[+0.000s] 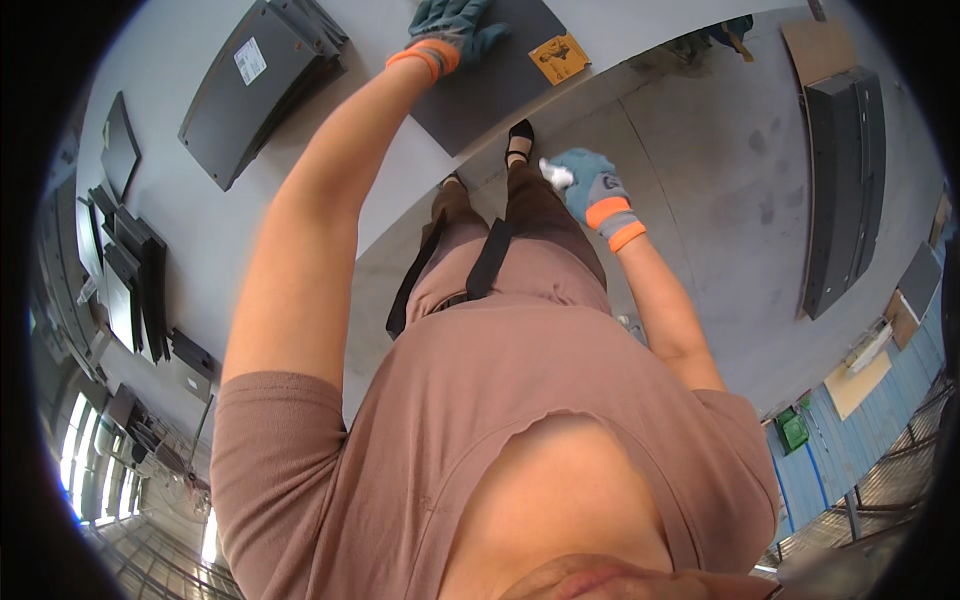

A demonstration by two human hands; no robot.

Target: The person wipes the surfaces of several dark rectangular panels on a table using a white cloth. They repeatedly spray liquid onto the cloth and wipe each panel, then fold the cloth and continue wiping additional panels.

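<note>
— Now, status of the left hand (pixel 452 28)?
— Gloved in blue-grey with an orange cuff, pressed flat, fingers spread, on the flat dark grey rectangular panel (pixel 500 85) at the far edge of the pale grey worktable (pixel 230 250).
— And the right hand (pixel 590 185)?
— Same glove type, curled around a small white crumpled cloth (pixel 556 174), held off the table, right of the panel, above the grey concrete floor (pixel 720 170).
</note>
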